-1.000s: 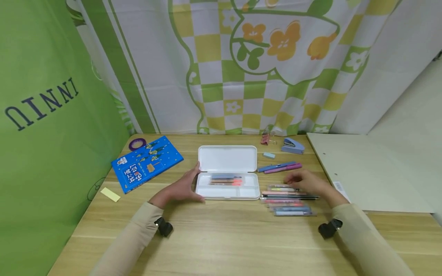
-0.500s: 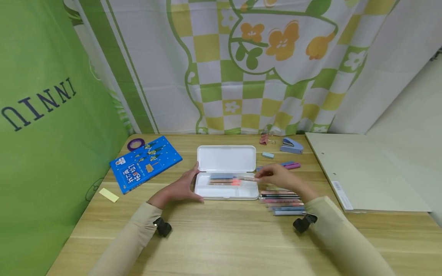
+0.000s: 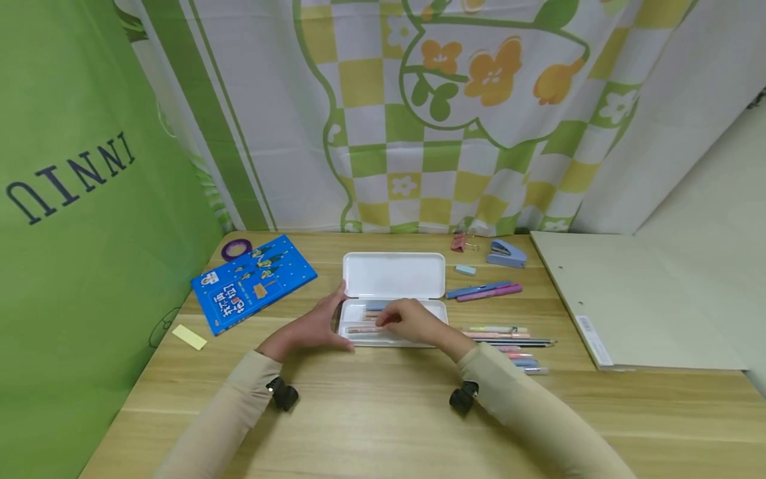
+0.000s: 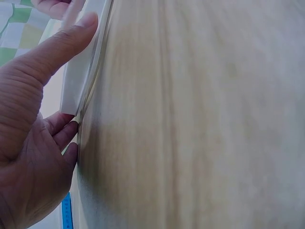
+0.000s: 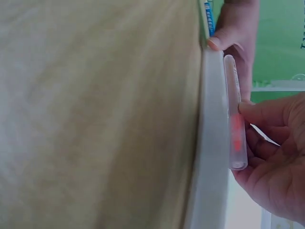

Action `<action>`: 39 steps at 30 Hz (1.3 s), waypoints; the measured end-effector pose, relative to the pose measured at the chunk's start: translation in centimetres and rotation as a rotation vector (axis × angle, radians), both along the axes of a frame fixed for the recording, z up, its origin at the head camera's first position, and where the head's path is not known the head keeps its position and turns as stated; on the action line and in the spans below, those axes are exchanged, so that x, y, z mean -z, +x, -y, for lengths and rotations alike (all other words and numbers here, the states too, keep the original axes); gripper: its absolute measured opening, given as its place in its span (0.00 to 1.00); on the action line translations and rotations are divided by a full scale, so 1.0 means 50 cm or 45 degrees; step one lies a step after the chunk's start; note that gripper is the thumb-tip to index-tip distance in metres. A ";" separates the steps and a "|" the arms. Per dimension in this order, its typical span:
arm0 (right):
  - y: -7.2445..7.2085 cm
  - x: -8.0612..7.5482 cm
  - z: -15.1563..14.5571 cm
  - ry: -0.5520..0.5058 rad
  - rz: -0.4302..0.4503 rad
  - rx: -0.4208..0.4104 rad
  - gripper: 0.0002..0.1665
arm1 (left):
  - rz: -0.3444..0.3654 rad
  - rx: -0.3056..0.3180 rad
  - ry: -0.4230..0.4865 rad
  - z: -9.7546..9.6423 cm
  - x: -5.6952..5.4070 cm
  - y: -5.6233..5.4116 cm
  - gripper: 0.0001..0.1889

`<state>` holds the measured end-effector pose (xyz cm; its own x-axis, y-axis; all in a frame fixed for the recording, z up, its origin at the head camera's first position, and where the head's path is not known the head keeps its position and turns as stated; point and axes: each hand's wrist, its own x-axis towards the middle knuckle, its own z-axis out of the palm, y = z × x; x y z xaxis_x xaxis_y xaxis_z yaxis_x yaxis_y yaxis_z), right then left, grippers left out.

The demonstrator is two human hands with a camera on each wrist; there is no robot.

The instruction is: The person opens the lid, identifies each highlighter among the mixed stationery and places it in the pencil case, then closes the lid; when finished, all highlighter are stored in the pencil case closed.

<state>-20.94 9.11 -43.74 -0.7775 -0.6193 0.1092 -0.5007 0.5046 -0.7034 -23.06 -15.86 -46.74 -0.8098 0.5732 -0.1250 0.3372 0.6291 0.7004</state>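
Observation:
A white pencil case (image 3: 393, 275) lies open on the wooden table, lid laid back. My left hand (image 3: 311, 326) holds its left end, thumb at the front edge and fingers toward the hinge. In the left wrist view, the thumb (image 4: 66, 45) lies along the case's side. My right hand (image 3: 413, 324) pinches a clear-barrelled pen with a coral-red section (image 5: 237, 125), low over the front compartment and parallel to the case's long side. Behind it, other pens (image 3: 372, 307) lie in the back compartment, partly hidden by the right hand.
Several pens and pencils (image 3: 509, 342) lie in a row right of the case. Blue and purple pens (image 3: 489, 291), an eraser (image 3: 465, 270), a stapler (image 3: 507, 254) and a binder clip (image 3: 459, 242) sit behind. At left are a blue book (image 3: 254, 286), purple tape (image 3: 236, 249) and sticky notes (image 3: 189, 337).
My right hand has picked up a pen from the right side and carried it left, over the case and into line with its front compartment. My left hand has stayed at the case's left end.

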 end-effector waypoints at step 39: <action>0.033 -0.011 -0.347 0.010 0.180 0.258 0.10 | 0.006 -0.016 -0.023 -0.003 0.001 -0.002 0.71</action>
<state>-19.31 26.46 -43.18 -0.8932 -0.4494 -0.0134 -0.2857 0.5903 -0.7549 -23.16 -15.71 -46.80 -0.8162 0.5607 -0.1393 0.3257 0.6458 0.6905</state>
